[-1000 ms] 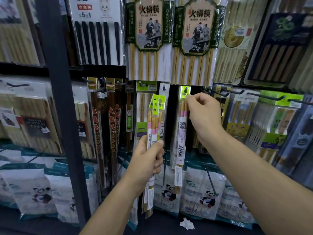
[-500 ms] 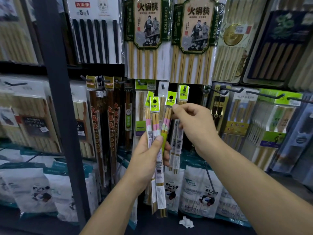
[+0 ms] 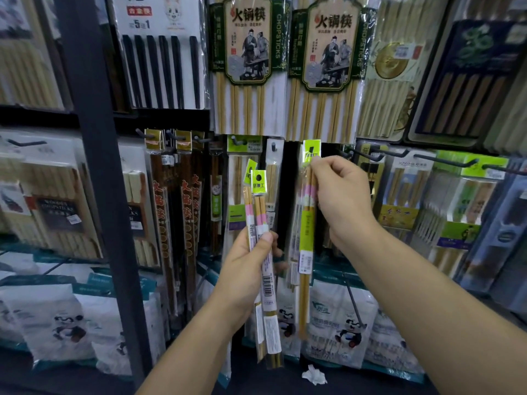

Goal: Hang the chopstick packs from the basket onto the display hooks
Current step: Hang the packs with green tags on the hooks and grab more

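My left hand grips two slim chopstick packs upright in front of the rack; their lime green header tags stand above my fingers and their lower ends hang below my palm. My right hand pinches the top of a third pack with a lime green label. Its green header tag is raised to the hook row, in front of packs that hang there. The hook behind this tag is hidden. No basket is in view.
Black display hooks stick out to the right of my right hand. Large chopstick packs hang above. A dark shelf post stands at left. Panda-print bags line the bottom row, and a crumpled white scrap lies on the shelf.
My right hand drew one pack out of the bunch in my left hand and carried it right and up to the hook row. My left hand stayed put with two packs.
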Tool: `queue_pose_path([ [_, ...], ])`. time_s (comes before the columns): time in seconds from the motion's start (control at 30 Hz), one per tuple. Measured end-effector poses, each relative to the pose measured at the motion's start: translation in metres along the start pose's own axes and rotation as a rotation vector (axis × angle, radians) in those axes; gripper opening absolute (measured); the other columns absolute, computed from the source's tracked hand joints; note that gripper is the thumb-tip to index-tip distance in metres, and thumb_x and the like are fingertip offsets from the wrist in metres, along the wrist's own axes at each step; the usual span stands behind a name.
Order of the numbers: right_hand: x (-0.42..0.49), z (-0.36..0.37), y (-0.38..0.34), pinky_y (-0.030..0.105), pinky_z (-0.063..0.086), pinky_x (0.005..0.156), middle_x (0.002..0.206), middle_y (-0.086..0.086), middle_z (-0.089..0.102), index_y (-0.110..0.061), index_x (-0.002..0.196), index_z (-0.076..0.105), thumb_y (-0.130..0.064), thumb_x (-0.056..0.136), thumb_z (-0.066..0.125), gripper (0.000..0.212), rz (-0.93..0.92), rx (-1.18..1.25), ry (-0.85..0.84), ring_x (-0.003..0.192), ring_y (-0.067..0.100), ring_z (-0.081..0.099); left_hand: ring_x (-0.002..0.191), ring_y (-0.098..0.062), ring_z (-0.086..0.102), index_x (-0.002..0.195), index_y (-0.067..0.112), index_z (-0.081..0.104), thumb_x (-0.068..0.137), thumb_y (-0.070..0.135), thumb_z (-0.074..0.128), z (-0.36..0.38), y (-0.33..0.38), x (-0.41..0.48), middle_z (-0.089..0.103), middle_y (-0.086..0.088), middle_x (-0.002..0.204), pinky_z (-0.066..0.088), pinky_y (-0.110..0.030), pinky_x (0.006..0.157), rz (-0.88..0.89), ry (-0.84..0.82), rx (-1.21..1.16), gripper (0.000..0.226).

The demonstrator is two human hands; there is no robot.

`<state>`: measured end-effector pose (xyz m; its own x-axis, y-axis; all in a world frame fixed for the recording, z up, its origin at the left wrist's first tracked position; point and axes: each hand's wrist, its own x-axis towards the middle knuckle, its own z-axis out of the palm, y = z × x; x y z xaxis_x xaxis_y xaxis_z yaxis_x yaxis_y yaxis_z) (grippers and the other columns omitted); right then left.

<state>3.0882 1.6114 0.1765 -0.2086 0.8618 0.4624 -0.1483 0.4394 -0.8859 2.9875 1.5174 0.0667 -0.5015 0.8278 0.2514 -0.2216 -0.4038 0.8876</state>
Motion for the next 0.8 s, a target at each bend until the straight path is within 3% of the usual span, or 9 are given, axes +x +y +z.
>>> queue_pose_path([
  [0.13, 0.008, 0.0, 0.0, 0.013, 0.041, 0.048, 0.05, -0.009, 0.049, -0.001, 0.081, 0.066, -0.024, 0.098, 0.058, 0.03, -0.018, -0.061, 0.021, 0.047, 0.006, 0.044, 0.07, -0.015, 0.057, 0.109, 0.009, 0.063, 0.107, 0.017, 0.05, -0.001, 0.0, 0.0, 0.059, 0.0, 0.077, 0.055, -0.029, 0.062, 0.0, -0.018, 0.04, 0.015],
  [0.23, 0.01, 0.001, 0.002, 0.01, 0.042, 0.048, 0.049, -0.01, 0.048, 0.001, 0.078, 0.064, -0.022, 0.097, 0.058, 0.03, -0.025, -0.082, 0.034, 0.049, 0.005, 0.044, 0.068, -0.015, 0.056, 0.11, 0.008, 0.062, 0.107, 0.016, 0.049, 0.001, 0.0, -0.002, 0.059, 0.0, 0.077, 0.054, -0.03, 0.061, -0.004, -0.032, 0.047, 0.015],
  [0.4, 0.009, 0.001, 0.001, 0.017, 0.043, 0.048, 0.052, -0.006, 0.049, -0.005, 0.076, 0.064, -0.025, 0.099, 0.058, 0.031, 0.037, -0.042, 0.037, 0.048, 0.006, 0.045, 0.067, -0.014, 0.057, 0.11, 0.008, 0.063, 0.108, 0.016, 0.049, 0.0, 0.001, -0.002, 0.061, 0.002, 0.075, 0.053, -0.03, 0.06, -0.008, -0.044, 0.049, 0.016],
  [0.53, 0.008, 0.002, -0.001, 0.026, 0.041, 0.06, 0.063, 0.004, 0.046, -0.008, 0.072, 0.063, -0.027, 0.099, 0.059, 0.033, 0.049, -0.028, 0.036, 0.059, 0.016, 0.043, 0.066, -0.014, 0.058, 0.11, 0.008, 0.064, 0.107, 0.017, 0.051, -0.001, 0.001, -0.002, 0.062, 0.003, 0.074, 0.052, -0.03, 0.059, -0.016, -0.045, 0.042, 0.016],
  [0.67, 0.011, 0.003, 0.0, 0.027, 0.044, 0.061, 0.062, 0.004, 0.046, -0.011, 0.067, 0.059, -0.028, 0.099, 0.059, 0.037, 0.049, -0.021, 0.036, 0.06, 0.017, 0.046, 0.067, -0.015, 0.058, 0.11, 0.008, 0.064, 0.107, 0.018, 0.052, -0.002, 0.002, -0.001, 0.061, 0.002, 0.074, 0.052, -0.03, 0.057, -0.013, -0.048, 0.054, 0.016],
  [0.73, 0.013, 0.002, 0.005, 0.022, 0.046, 0.063, 0.064, 0.006, 0.047, 0.001, 0.073, 0.061, -0.027, 0.098, 0.06, 0.037, 0.019, -0.044, 0.052, 0.058, 0.013, 0.049, 0.068, -0.015, 0.057, 0.11, 0.008, 0.064, 0.106, 0.018, 0.052, -0.002, 0.002, -0.001, 0.061, 0.001, 0.076, 0.051, -0.03, 0.056, -0.013, -0.047, 0.057, 0.016],
  [0.8, 0.014, 0.0, 0.012, 0.01, 0.045, 0.062, 0.057, 0.0, 0.047, 0.002, 0.072, 0.062, -0.027, 0.096, 0.063, 0.038, -0.021, -0.094, 0.075, 0.054, 0.008, 0.047, 0.068, -0.016, 0.057, 0.109, 0.01, 0.065, 0.106, 0.019, 0.053, -0.003, 0.002, -0.001, 0.06, 0.001, 0.076, 0.051, -0.029, 0.056, -0.01, -0.046, 0.057, 0.015],
])
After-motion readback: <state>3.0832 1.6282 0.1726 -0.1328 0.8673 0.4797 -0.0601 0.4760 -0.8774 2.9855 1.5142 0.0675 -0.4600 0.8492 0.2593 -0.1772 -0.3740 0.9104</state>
